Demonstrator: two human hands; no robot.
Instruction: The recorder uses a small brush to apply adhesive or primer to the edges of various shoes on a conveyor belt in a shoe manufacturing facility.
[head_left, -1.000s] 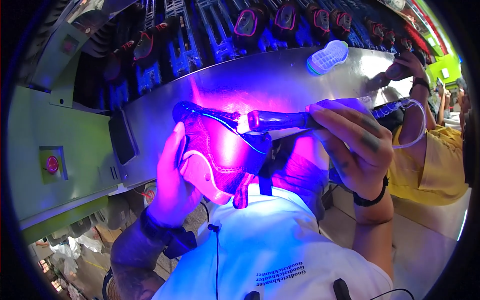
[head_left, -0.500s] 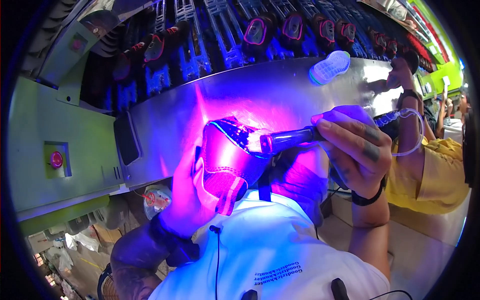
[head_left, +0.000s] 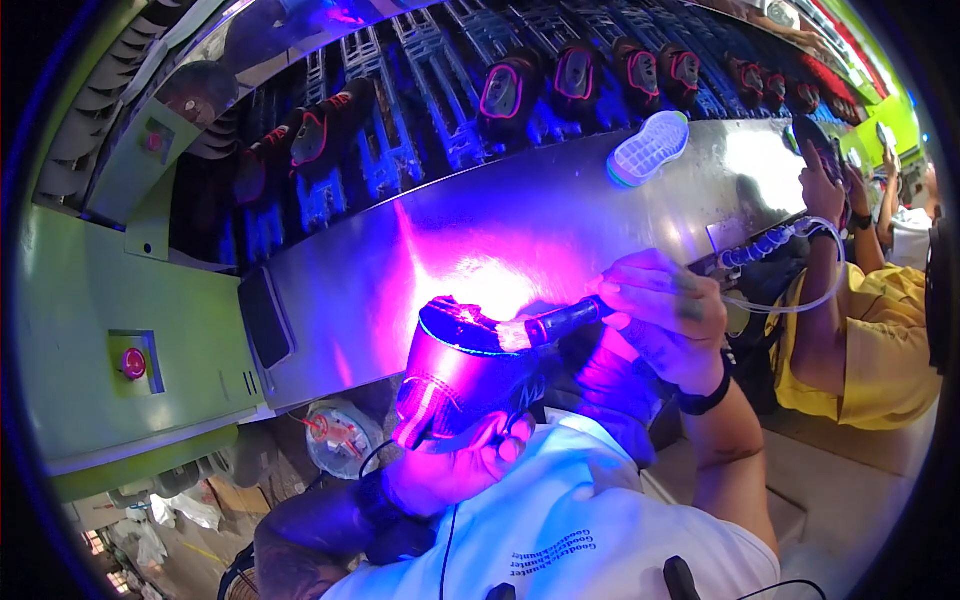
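Observation:
My left hand [head_left: 465, 465] grips a dark shoe upper [head_left: 455, 370] from below, its fingers wrapped round the near side. The upper is tilted, with its bottom edge turned up and away from me under strong purple light. Between the fingers of my right hand [head_left: 665, 315] is a dark-handled brush [head_left: 565, 322]. Its pale bristles touch the rim of the upper's bottom edge. Farther off on the metal bench [head_left: 540, 200] lies a pale shoe sole [head_left: 648, 150], tread side up, out of reach of both hands.
Beyond the bench runs a rack conveyor [head_left: 445, 90] carrying several dark shoes [head_left: 575, 80]. A green machine housing [head_left: 90, 290] with a red button [head_left: 133, 364] stands at left. At right, a clear tube [head_left: 842, 270] curves near a co-worker's yellow shirt [head_left: 865, 340]. A plastic bag [head_left: 340, 440] hangs below the bench.
The shoe upper has turned and come lower, and my left hand has shifted beneath it. My right hand moved lower and left, with the brush still along the edge.

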